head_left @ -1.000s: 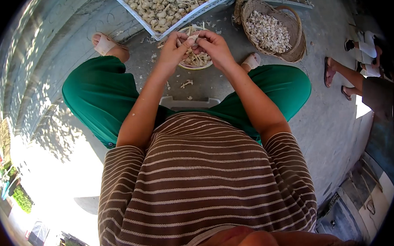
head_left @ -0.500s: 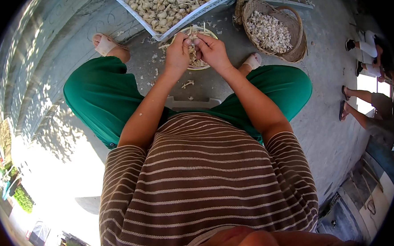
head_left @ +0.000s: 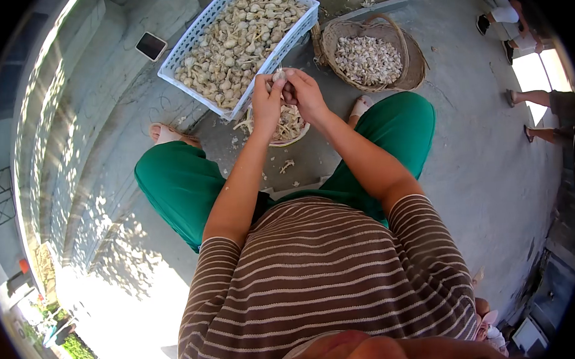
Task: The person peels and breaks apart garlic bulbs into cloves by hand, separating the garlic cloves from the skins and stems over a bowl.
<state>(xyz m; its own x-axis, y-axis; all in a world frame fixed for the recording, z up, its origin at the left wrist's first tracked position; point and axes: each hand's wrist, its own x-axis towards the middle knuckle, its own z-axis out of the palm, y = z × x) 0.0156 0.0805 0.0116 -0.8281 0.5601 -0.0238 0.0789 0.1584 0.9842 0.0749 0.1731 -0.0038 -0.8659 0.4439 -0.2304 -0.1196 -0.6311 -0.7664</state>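
Note:
A pale garlic bulb point(head_left: 279, 75) is pinched between both my hands in front of me. The fingers of my left hand point(head_left: 267, 102) close on it from one side. From the other side my right hand point(head_left: 306, 95) grips it, fingertips almost meeting those of the left. Fingers cover part of the bulb. Below the hands is a round bowl point(head_left: 290, 141) filled with garlic skins and stem scraps point(head_left: 287, 125). Just beyond the hands stands a blue-white plastic crate point(head_left: 198, 105) heaped with whole garlic bulbs point(head_left: 241, 35).
A wicker basket point(head_left: 418, 65) at the right holds loose garlic cloves point(head_left: 368, 59). A dark-screened tablet or phone point(head_left: 151, 46) lies on the ledge at the left. Scraps point(head_left: 287, 166) dot the concrete floor. Other people's legs point(head_left: 537, 98) show at the far right.
The view has shifted, so more of the crate and the dark-screened device now show. Both hands stay together at the garlic, held higher over the bowl and nearer the crate's edge.

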